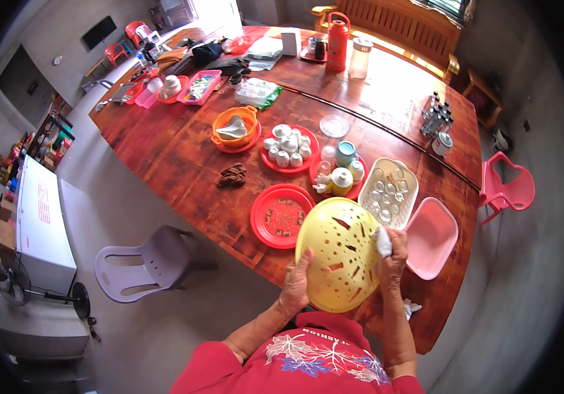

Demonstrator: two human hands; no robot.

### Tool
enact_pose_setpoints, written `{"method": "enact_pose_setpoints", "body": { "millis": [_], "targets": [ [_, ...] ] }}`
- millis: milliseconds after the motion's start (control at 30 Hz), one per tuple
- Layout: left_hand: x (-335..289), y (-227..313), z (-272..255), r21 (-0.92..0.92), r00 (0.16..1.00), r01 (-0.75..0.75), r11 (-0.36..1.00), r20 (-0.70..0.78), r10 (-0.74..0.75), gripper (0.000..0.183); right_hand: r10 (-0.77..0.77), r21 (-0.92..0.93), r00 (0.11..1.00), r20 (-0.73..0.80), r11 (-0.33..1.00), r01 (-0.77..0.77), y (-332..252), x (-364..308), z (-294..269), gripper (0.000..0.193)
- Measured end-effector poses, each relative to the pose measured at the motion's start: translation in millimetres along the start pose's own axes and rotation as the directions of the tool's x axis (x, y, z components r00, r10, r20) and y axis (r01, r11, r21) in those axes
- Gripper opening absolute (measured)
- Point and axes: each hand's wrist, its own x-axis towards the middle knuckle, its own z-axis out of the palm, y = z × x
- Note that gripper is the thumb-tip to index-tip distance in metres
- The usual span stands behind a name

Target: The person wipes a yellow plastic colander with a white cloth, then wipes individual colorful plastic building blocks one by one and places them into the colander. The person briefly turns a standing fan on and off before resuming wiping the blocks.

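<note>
A round yellow plastic colander (pixel 321 243) with holes and slots is held up, tilted, over the table's near edge. My left hand (pixel 295 286) grips its left rim, thumb on the face I see and the other fingers mostly hidden. Closed around a crumpled white tissue (pixel 383 242), my right hand (pixel 395 255) is at the colander's right edge, the tissue against the plastic. Just beyond the colander lie a red round tray (pixel 276 231) with a printed pattern and another red tray carrying a yellow teapot (pixel 339 183) and cups.
To the right stand a cream basket (pixel 410 172) of small glasses and a pink basin (pixel 433 238). White cups (pixel 283 159) on a red plate and an orange basket (pixel 248 113) sit farther off. A grey-purple chair (pixel 131 268) is left of the wooden table (pixel 183 167); a pink chair (pixel 515 187) is right.
</note>
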Motion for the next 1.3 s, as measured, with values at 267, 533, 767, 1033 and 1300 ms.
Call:
{"method": "enact_pose_setpoints", "body": {
  "millis": [267,533,767,1033,1300],
  "targets": [
    [-3,-5,6,0.139,0.992,0.011,0.990,0.121,-0.029,0.032,-0.026,-0.249,0.984,0.176,0.966,0.070,-41,22,19,0.035],
    [16,-10,-8,-0.068,0.991,-0.104,0.992,0.073,0.109,0.037,-0.329,-0.271,0.851,0.410,0.846,0.458,-95,-36,28,0.047],
    [35,-32,-56,0.654,0.691,-0.669,0.352,0.373,0.619,0.048,-0.498,-0.047,0.675,0.544,0.786,0.617,-86,-47,37,0.043],
    [-19,9,-5,0.349,0.957,-0.024,0.937,0.279,-0.079,0.038,-0.260,-0.052,0.907,0.330,0.955,0.292,-61,32,46,0.028],
    [-27,21,-11,0.339,0.966,-0.082,0.937,0.260,-0.009,0.030,0.028,0.021,0.972,0.234,0.999,-0.034,-41,43,50,0.025]
  ]
}}
